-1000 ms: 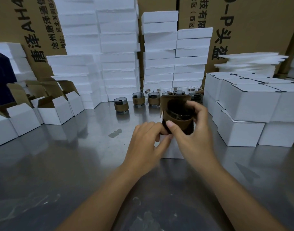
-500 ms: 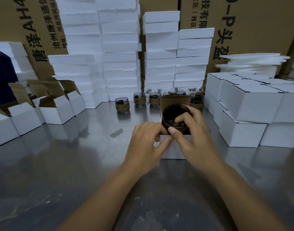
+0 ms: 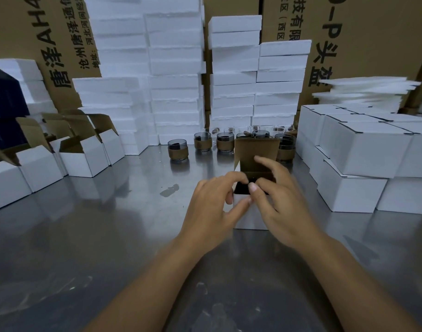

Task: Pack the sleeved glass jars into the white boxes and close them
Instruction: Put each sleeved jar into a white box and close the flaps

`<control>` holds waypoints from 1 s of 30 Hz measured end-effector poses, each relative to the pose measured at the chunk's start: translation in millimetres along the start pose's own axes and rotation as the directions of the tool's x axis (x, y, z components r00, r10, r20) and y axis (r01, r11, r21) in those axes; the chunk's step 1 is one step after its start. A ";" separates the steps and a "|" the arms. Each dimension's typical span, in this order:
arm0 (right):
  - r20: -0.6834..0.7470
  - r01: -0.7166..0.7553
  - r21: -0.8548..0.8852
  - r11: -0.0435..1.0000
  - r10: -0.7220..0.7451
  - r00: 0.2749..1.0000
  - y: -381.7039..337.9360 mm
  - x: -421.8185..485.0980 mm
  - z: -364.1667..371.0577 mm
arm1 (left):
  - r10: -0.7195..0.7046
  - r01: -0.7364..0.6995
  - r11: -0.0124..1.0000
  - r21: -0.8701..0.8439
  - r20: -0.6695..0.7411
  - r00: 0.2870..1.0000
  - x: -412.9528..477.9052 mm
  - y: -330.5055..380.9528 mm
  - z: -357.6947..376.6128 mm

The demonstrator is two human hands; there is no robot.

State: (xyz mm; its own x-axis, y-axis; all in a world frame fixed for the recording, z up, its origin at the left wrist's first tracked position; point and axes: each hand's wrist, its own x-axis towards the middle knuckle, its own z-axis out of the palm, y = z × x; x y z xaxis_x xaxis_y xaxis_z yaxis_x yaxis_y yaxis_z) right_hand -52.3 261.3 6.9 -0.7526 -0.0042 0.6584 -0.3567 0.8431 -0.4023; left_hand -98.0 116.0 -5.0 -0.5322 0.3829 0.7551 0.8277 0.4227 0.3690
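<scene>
Dim light, soft glare on table [image 3: 90, 238], perhaps warped edges

open box [image 3: 249, 221] centre, jars [image 3: 223, 142] behind | open boxes [image 3: 83, 159] left | closed boxes [image 3: 370, 152] right | foam stacks [image 3: 174, 92] at back

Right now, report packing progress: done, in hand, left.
Done: closed white boxes stacked at right. In hand: left hand pinches the open box's front wall, right hand rests over its dark opening, lid flap upright. Left: close it, then pack the sleeved jars at the back into the open empty boxes at left.
</scene>
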 end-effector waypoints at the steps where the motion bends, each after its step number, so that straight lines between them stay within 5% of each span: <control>1: -0.059 -0.017 0.057 0.998 0.021 0.998 -2.1 0.7 0.8 | -0.022 0.022 0.999 -0.035 0.000 1.000 0.2 0.5 -0.6; 6: -0.364 -0.156 0.496 0.854 0.367 0.856 -5.6 8.2 2.2 | -0.183 0.182 0.949 -0.259 0.020 0.983 1.0 2.6 -0.6; 10: -0.083 -0.443 0.664 0.602 0.648 0.757 1.2 13.8 0.8 | -0.241 0.258 0.907 -0.334 0.093 0.966 2.2 3.6 -2.0; 14: 0.066 -0.507 0.681 0.528 0.646 0.761 0.9 13.3 3.6 | -0.230 0.258 0.914 -0.313 0.124 0.965 1.0 2.5 -0.9; 22: 0.078 -0.464 0.655 0.597 0.558 0.826 1.7 12.1 2.4 | -0.277 0.321 0.898 -0.301 0.181 0.944 1.4 5.3 -0.7; 30: 0.124 -0.500 0.755 0.423 0.657 0.744 2.8 14.7 3.0 | -0.387 0.410 0.803 -0.433 0.144 0.911 6.2 -1.9 2.3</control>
State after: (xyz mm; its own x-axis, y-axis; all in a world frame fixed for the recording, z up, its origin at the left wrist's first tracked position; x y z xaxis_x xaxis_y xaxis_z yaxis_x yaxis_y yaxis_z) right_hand -65.9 262.0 13.6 -0.8629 0.4837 0.1464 -0.1927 -0.0472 -0.9801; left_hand -103.3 119.5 -2.3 -0.8310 0.3033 0.4664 0.5232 0.1408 0.8405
